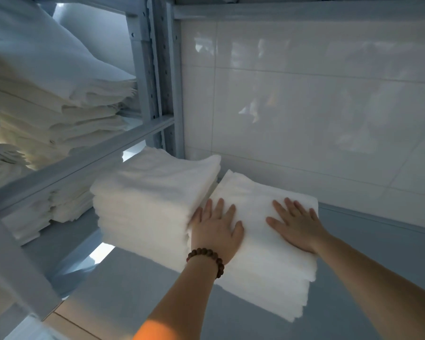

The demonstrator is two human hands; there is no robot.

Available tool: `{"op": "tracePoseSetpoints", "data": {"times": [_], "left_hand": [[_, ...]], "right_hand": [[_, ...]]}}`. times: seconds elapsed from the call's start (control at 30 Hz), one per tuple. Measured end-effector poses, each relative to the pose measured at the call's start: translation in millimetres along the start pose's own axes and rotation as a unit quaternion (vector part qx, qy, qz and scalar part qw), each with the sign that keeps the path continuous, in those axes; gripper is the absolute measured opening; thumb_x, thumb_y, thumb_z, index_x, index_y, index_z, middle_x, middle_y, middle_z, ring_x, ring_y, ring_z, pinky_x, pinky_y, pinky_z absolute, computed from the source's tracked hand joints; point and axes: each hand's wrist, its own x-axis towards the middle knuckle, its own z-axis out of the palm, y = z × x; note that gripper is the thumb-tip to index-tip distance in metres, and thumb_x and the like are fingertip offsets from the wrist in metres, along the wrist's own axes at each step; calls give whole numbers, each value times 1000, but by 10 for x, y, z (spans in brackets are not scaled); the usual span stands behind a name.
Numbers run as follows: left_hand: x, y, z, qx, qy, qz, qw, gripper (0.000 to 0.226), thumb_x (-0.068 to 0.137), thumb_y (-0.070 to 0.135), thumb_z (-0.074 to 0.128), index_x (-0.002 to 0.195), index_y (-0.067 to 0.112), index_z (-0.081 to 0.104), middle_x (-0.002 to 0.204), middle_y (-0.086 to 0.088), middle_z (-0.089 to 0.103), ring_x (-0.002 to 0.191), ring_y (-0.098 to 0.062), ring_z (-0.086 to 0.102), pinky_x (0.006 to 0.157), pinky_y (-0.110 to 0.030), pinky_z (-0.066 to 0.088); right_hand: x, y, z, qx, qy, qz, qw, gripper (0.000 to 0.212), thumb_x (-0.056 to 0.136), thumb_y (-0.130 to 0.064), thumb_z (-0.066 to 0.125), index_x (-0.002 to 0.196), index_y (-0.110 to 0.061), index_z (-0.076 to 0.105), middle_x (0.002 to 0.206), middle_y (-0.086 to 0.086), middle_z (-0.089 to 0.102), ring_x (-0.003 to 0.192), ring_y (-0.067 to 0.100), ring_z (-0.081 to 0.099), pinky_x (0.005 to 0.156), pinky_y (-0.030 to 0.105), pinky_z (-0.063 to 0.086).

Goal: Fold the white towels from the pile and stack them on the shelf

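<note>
Two stacks of folded white towels stand side by side on the grey-blue shelf (368, 244). The left stack (152, 192) is taller. The right stack (258, 244) is lower, and both my hands lie flat on its top towel. My left hand (216, 229), with a brown bead bracelet on the wrist, rests at that stack's left edge, its fingers touching the side of the taller stack. My right hand (295, 227) presses down near the right edge, fingers spread. Neither hand grips anything.
A white tiled wall (304, 94) closes the back of the shelf. A metal upright (162, 77) and crossbar (84, 158) separate this bay from the left one, which holds more folded linen (47, 111) on two levels. Bare shelf surface lies to the right of the stacks.
</note>
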Motion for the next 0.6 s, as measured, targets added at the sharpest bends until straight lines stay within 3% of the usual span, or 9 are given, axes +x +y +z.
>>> {"op": "tracePoseSetpoints", "data": {"times": [0.3,0.47,0.6], "left_hand": [[-406,30,-195,-52,-18,-12,998,53,98,45,15,148,29,22,158,2,12,145,-15,-1,116,-36,-10],[-298,15,-413,5,-54,42,998,68,89,66,12,144,32,29,156,0,19,145,-20,6,117,-39,-3],[-109,-12,-405,51,-110,56,991,77,81,76,2,146,40,19,158,6,9,146,-19,0,116,-42,-3]], "right_hand": [[-261,-86,-104,2,-35,-8,999,72,89,-69,20,150,-35,4,160,-1,-6,147,22,-5,117,48,-2],[-359,-188,-176,-12,-32,-24,999,71,88,-69,20,149,-37,4,160,0,-6,147,23,-7,116,53,-3],[-335,-477,-105,-14,-48,-57,997,65,88,-70,12,146,-46,-3,159,-4,-11,147,24,-9,113,59,-4]]}}
